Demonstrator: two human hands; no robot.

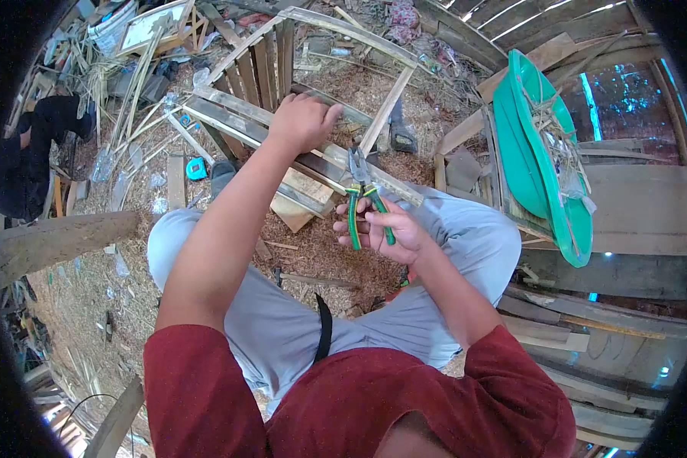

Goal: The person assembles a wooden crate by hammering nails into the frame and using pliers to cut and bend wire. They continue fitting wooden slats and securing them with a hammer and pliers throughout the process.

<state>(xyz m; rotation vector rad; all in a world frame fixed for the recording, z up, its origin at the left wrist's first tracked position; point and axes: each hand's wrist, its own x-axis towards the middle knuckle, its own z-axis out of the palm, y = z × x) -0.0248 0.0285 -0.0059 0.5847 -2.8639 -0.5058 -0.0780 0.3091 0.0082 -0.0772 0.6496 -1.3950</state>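
My right hand (395,230) holds pliers (365,183) with green and yellow handles. Their handles are spread and the metal jaws point up toward a wooden frame (389,111). On the slats of this frame rests my left hand (304,122), its palm down and its thumb stretched out to the right. Whatever lies beneath the left palm is hidden. The frame has several upright slats on its left side and stands in front of my knees. The plier jaws are beside the near end of a long slat.
A teal tape measure (196,169) lies on the shavings left of the frame. Green plastic basins (527,145) stand at the right, and a handsaw (401,137) is behind the frame. A thick log (69,238) and a person in dark clothes (49,145) are at the left.
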